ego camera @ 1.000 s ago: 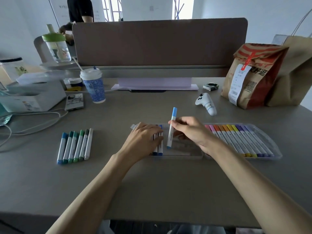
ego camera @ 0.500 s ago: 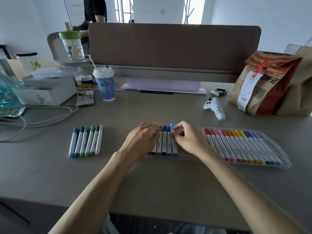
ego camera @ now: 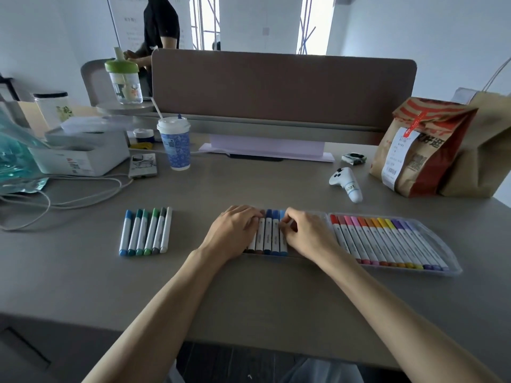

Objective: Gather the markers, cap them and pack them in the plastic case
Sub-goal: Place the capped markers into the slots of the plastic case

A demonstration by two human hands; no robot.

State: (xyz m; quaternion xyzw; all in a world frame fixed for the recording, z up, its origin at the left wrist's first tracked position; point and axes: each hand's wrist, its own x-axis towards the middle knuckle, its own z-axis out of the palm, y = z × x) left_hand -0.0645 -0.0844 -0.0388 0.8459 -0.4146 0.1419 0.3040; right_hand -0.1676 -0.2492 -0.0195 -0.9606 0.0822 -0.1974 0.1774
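Markers between left hand and right hand (in plastic case)

Grey desk: markers, case, cup.

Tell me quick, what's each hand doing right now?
Left hand: open, fingers resting on the packed markers in the plastic case.
Right hand: fingers curled, pinching the light blue marker at that row's end.

Clear glossy plastic case, matt grey desk, crinkled brown paper bag.
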